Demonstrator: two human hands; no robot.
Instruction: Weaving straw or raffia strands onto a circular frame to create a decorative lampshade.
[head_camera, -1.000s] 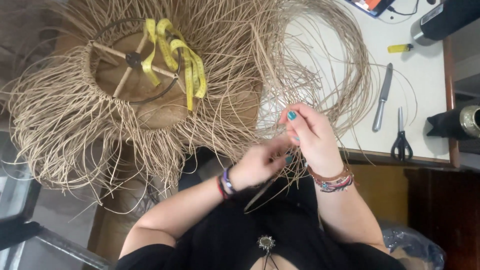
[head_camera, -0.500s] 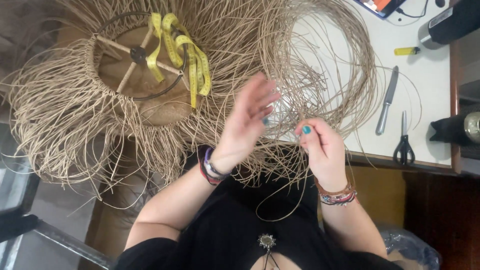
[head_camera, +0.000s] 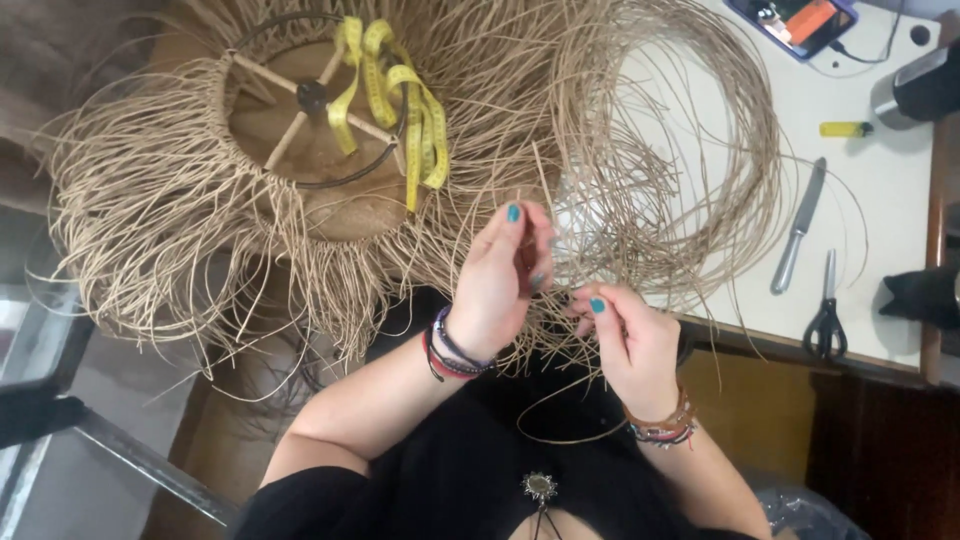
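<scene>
Craft workshop: raffia strands (head_camera: 650, 180), scissors (head_camera: 826, 322), knife (head_camera: 798, 228).

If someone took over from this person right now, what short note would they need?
Left hand: raised, fingers among the straw fibre strands. Right hand: pinching a thin strand.
Woven straw piece sits on a round frame, a yellow tape measure draped over it.
Knife, scissors and yellow lighter lie on the white table.
Done: weave around the frame. Left: many loose ends hang unworked.
</scene>
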